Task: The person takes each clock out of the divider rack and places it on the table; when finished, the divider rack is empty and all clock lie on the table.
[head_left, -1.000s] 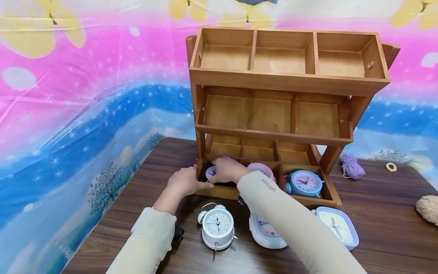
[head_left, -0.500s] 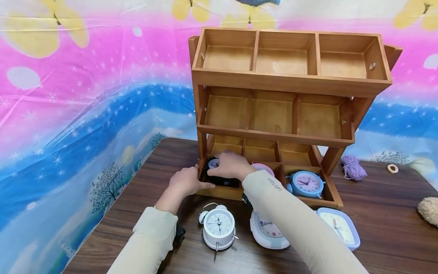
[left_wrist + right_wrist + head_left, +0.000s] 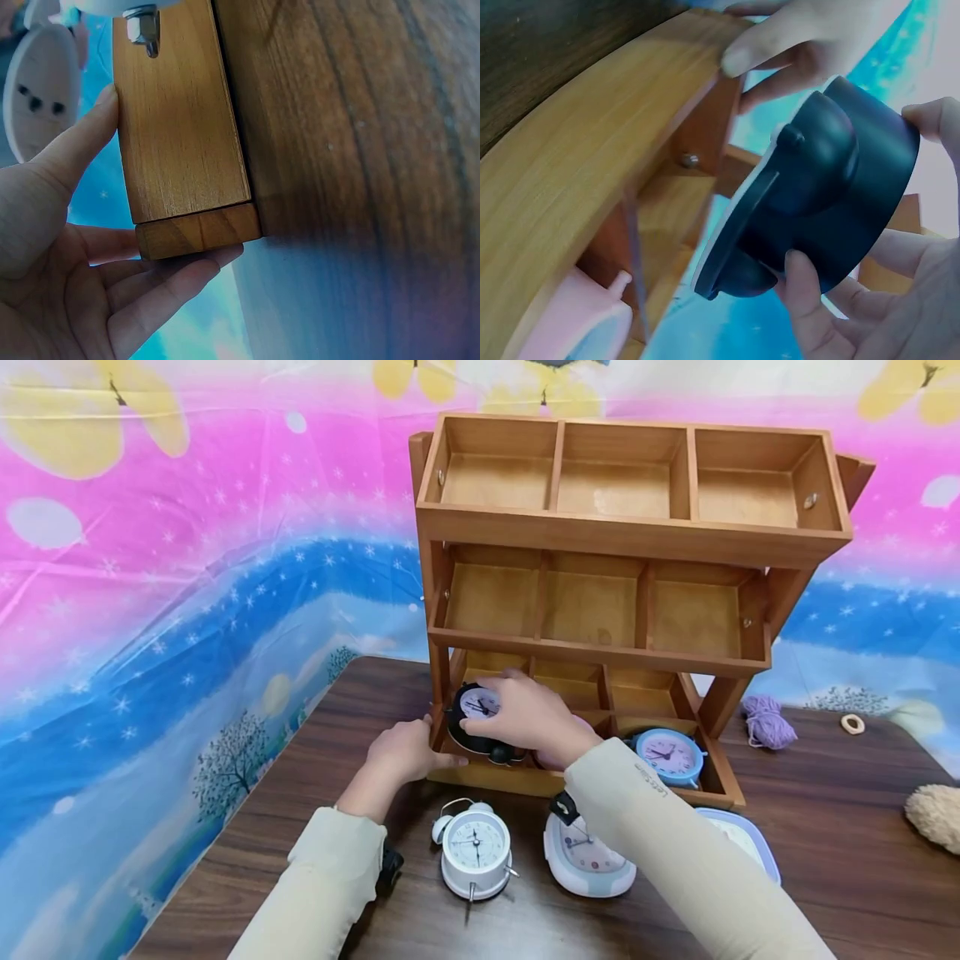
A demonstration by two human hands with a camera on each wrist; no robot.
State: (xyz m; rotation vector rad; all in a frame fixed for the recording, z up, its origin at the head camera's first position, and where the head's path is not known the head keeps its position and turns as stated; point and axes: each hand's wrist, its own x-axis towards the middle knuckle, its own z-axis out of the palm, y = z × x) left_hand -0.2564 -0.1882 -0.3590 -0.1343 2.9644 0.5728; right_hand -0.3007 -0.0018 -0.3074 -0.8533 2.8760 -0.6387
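Note:
My right hand (image 3: 525,714) holds a black twin-bell alarm clock (image 3: 477,703) at the front left of the rack's lowest tier. In the right wrist view its black casing (image 3: 832,202) is tilted, with thumb and fingers around it. My left hand (image 3: 397,750) grips the left front corner of the wooden rack's bottom box (image 3: 176,127), thumb on the front edge and fingers on the end. A pink clock (image 3: 581,322), mostly hidden by the right hand in the head view, sits in the middle compartment. A blue clock (image 3: 667,757) sits in the right one.
In front of the rack stand a white twin-bell clock (image 3: 476,847), a white rounded clock (image 3: 588,860) and a lilac-rimmed clock (image 3: 750,839), partly behind the right sleeve. Purple yarn (image 3: 768,723), a small ring (image 3: 852,724) and a fluffy beige thing (image 3: 933,814) lie at right.
The black clock has come up out of the left compartment in my right hand, and more of it shows. My left hand stays on the rack's corner.

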